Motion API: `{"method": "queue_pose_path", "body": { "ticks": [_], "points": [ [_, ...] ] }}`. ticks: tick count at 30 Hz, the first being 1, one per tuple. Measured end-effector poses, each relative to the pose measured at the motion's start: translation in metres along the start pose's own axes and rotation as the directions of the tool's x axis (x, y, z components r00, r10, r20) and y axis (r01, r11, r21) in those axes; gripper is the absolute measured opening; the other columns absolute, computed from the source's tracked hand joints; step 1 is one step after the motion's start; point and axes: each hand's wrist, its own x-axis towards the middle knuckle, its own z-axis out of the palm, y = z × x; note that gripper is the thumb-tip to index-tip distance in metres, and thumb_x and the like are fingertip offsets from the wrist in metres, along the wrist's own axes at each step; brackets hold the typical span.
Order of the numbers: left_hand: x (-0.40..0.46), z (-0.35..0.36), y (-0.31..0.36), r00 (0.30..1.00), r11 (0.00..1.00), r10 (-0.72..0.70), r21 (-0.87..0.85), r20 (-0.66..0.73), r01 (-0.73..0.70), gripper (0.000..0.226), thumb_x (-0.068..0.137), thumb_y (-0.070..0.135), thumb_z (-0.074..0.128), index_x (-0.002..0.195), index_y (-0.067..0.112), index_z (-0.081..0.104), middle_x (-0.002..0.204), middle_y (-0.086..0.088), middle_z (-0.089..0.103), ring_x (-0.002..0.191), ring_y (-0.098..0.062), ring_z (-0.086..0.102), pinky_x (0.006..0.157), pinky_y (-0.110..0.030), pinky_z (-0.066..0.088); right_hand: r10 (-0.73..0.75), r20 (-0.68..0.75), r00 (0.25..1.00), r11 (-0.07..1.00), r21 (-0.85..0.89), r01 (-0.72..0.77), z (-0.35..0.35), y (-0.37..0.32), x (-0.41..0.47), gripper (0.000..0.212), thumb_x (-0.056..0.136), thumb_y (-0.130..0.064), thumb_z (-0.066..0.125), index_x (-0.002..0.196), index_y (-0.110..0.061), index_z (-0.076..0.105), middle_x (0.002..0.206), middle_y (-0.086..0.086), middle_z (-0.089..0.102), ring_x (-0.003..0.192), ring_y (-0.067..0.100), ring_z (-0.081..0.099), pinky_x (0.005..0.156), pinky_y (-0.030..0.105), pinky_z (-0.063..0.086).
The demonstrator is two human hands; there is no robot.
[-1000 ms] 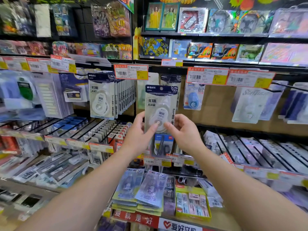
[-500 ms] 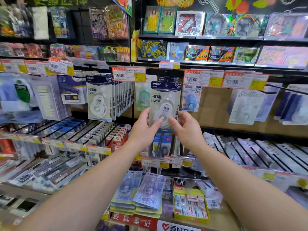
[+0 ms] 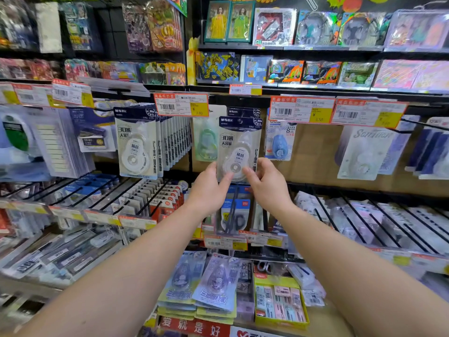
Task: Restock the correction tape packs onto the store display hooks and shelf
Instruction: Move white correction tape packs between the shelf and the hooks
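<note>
Pack [image 3: 239, 147] upright, header topmost, both hands' fingers [image 3: 226, 177] pinching its lower edges.

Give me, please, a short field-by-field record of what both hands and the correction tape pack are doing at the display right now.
held item: correction tape pack, upright, facing the camera
left hand: grips the pack's lower left edge
right hand: grips its lower right edge
behind it: another matching pack, mostly hidden
to the left: full hook of matching packs
on hook yet: cannot tell

"30米" and "M&G" on held correction tape pack [image 3: 239, 147]
</note>
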Motion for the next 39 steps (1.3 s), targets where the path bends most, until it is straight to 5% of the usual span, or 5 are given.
{"method": "queue_pose_path", "body": {
  "ticks": [5,10,25,32,39],
  "points": [
    [0.012,0.002,-0.016,1.000,0.856,0.004,0.517,0.018,-0.013,0.058,0.099,0.050,0.041,0.142,0.011,0.042,0.130,-0.015,0.053,0.122,-0.034,0.047,0.101,-0.045,0.040,0.061,-0.009,0.998,0.998,0.005,-0.061,0.012,0.010,0.024,0.038,0.098,-0.045,0.052,0.117,-0.012,0.052,0.080,-0.002,0.056,0.079,0.023,0.060,0.062,0.032,0.041],
    [0.022,0.003,-0.022,0.997,0.735,0.064,0.674,0.037,-0.072,0.059,0.099,0.053,0.037,0.143,0.015,0.041,0.136,-0.010,0.050,0.126,-0.030,0.042,0.103,-0.043,0.034,0.108,-0.039,0.993,0.994,-0.016,-0.109,0.020,0.014,0.047,0.046,0.098,-0.045,0.050,0.131,-0.012,0.049,0.107,0.005,0.063,0.097,0.022,0.059,0.074,0.030,0.039],
    [0.018,0.017,-0.026,0.991,0.850,-0.037,0.526,0.129,-0.036,0.063,0.098,0.056,0.037,0.148,0.017,0.036,0.144,-0.013,0.045,0.133,-0.034,0.038,0.108,-0.044,0.030,0.297,-0.007,0.955,0.925,-0.244,-0.290,0.012,0.042,0.030,0.044,0.098,-0.045,0.049,0.130,-0.015,0.053,0.126,0.007,0.062,0.117,0.027,0.056,0.091,0.035,0.044],
    [-0.012,0.063,0.028,0.959,0.911,0.136,0.348,0.250,-0.220,0.063,0.095,0.056,0.044,0.145,0.019,0.042,0.142,-0.013,0.047,0.132,-0.035,0.040,0.108,-0.045,0.032,0.170,-0.257,0.951,0.836,-0.474,-0.277,-0.067,0.047,-0.039,0.040,0.094,-0.044,0.055,0.121,-0.014,0.063,0.114,0.013,0.066,0.110,0.032,0.057,0.092,0.039,0.047],
    [-0.095,0.130,0.094,0.813,0.887,0.391,0.060,0.431,-0.459,0.049,0.095,0.046,0.051,0.130,0.012,0.054,0.129,-0.015,0.055,0.123,-0.035,0.047,0.100,-0.041,0.039,0.382,-0.482,0.789,0.681,-0.431,-0.593,-0.160,0.060,-0.156,0.039,0.097,-0.040,0.054,0.126,-0.014,0.059,0.122,0.009,0.064,0.115,0.031,0.059,0.090,0.038,0.046]
  ]
}}
